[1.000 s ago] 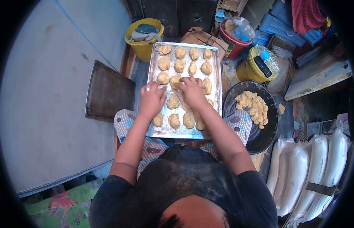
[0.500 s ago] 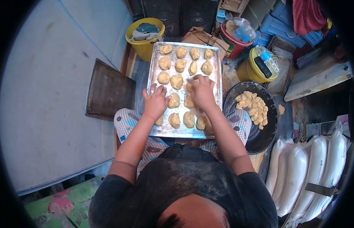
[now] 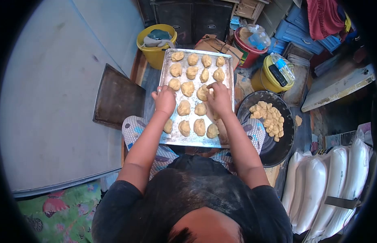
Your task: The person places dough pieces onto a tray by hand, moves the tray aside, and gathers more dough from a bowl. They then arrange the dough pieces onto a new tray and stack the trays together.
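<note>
A metal baking tray (image 3: 195,141) rests across my lap with rows of rough, pale yellow dough balls (image 3: 188,88) on it. My left hand (image 3: 165,102) is at the tray's left side, fingers curled downward just below a dough ball (image 3: 174,84); anything under its palm is hidden. On the right half, my right hand (image 3: 220,99) is bent over the tray. Its thumb and forefinger are at the right edge of another dough ball (image 3: 202,93), one above and one below. The tray surface beneath the right palm is covered from view.
A black basin (image 3: 273,150) with a heap of small dough pieces (image 3: 268,117) stands at my right. Yellow buckets (image 3: 156,56), a red bucket (image 3: 250,56) and a cardboard box (image 3: 221,48) stand beyond the tray. A dark pan (image 3: 118,95) leans left; filled white sacks (image 3: 314,190) stand right.
My left hand has drawn its spread fingers in and shifted slightly up the tray. My right hand has moved right and down, uncovering the dough ball beneath it. The view has shifted slightly.
</note>
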Available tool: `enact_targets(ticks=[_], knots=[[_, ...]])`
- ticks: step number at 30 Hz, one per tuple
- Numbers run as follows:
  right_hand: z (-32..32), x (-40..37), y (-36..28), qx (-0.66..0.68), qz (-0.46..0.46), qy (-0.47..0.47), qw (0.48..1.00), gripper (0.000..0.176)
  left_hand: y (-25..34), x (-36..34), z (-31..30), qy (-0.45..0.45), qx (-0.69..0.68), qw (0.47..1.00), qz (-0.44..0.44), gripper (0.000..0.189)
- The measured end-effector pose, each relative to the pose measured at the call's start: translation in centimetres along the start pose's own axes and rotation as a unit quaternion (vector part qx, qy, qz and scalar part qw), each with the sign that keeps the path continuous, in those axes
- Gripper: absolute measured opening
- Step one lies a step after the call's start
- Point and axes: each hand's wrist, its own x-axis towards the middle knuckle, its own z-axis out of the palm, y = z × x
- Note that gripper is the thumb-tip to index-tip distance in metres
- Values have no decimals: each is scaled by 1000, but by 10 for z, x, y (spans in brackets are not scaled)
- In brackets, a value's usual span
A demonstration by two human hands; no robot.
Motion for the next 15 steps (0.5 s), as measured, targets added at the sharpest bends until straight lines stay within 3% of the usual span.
enact_targets(ticks=[2, 4, 6, 10, 13, 15], knots=[[10, -6, 3, 0, -38, 20, 999, 30, 3, 1, -4, 42, -34, 999, -1, 8], [16, -12, -1, -88, -81, 2, 993, 37, 9, 3, -14, 81, -67, 994, -5, 7], [10, -9, 0, -70, -60, -24, 995, 40, 19, 8, -21, 86, -89, 992, 0, 13], [-4, -6, -5, 46, -2, 40, 998, 34, 39, 18, -11, 79, -60, 995, 27, 19], [-13, -5, 6, 25, 48, 57, 997, 33, 52, 28, -15, -45, 7, 998, 47, 24], [-12, 2, 18, 19, 53, 66, 996, 33, 47, 38, -13, 0, -10, 999, 53, 25]])
